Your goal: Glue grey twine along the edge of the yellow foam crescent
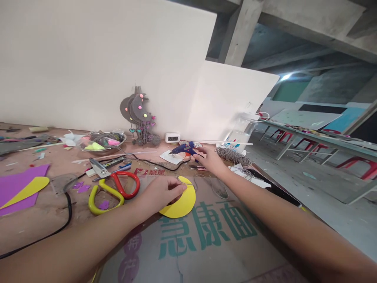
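A yellow rounded cutout (185,204) lies on the printed cardboard, and my left hand (167,190) is at its upper left edge with thumb and fingers pinched together. A thin grey string (188,184) runs from those fingertips across the top of the yellow piece. Farther forward, my right hand (209,160) is closed on the handle of a blue glue gun (183,149), whose tip points left over a small white square (171,157).
Scissors with red and yellow handles (114,188) lie left of my left hand. Behind them stands a bowl of coloured pieces (101,142). Purple sheet (22,188) is at far left, grey cord (234,156) at right, a small clock (172,137) by the white board.
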`<state>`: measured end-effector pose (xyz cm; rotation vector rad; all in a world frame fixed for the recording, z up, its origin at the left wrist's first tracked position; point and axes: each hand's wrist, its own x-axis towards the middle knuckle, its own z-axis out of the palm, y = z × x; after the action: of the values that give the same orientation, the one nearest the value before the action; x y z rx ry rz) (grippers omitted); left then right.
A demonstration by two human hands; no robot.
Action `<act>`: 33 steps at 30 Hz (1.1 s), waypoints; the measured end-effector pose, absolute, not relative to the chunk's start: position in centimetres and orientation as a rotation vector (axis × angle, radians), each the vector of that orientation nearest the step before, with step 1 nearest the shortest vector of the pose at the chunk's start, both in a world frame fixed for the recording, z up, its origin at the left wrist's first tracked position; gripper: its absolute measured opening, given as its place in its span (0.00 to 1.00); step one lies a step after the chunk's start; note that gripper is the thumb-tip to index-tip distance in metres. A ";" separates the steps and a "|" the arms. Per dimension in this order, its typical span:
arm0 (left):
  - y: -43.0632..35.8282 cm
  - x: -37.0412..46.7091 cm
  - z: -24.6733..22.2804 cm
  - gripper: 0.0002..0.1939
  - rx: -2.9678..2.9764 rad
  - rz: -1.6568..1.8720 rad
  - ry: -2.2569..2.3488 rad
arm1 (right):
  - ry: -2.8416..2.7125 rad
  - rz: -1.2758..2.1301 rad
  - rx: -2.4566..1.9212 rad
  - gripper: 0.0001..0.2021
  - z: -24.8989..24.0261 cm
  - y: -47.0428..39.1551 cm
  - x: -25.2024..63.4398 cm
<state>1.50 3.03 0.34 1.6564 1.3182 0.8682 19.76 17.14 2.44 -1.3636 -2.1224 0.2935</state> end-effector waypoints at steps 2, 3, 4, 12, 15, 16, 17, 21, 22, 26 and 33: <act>3.0 1.5 0.4 0.18 1.660 0.866 1.324 | -2.095 0.269 -1.281 0.18 2.7 14.7 20.2; 3.0 1.6 0.5 0.18 1.658 0.865 1.324 | -2.087 0.312 -1.202 0.16 2.9 13.4 20.2; 3.0 1.6 0.5 0.17 1.657 0.863 1.321 | -2.107 0.399 -1.130 0.16 3.0 12.0 20.2; 2.9 1.6 0.8 0.17 1.683 0.836 1.315 | -2.138 1.049 -1.037 0.21 2.3 6.3 19.2; 2.8 1.6 0.7 0.17 1.716 0.833 1.348 | -2.090 1.219 -1.015 0.17 1.5 6.4 19.1; 2.8 1.6 0.8 0.16 1.720 0.831 1.360 | -2.069 1.255 -1.025 0.14 1.4 6.4 19.1; 2.8 1.6 0.8 0.16 1.721 0.834 1.366 | -2.047 1.277 -1.042 0.12 1.4 6.4 19.1; 2.7 1.5 1.1 0.14 1.730 1.025 1.379 | -1.926 1.260 -1.104 0.11 1.6 6.5 19.1; 2.6 1.4 1.2 0.14 1.759 1.133 1.417 | -1.891 1.250 -1.111 0.11 1.6 6.6 19.1; 2.6 1.2 1.2 0.13 2.007 1.353 1.647 | -1.785 1.266 -1.073 0.13 1.3 7.1 19.0; 2.5 1.3 0.9 0.10 2.297 1.175 1.627 | -1.807 1.416 -0.973 0.12 1.1 6.4 18.5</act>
<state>1.35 2.48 0.90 2.2972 1.6270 1.1746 18.53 6.35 1.07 -0.9730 -1.8069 1.4161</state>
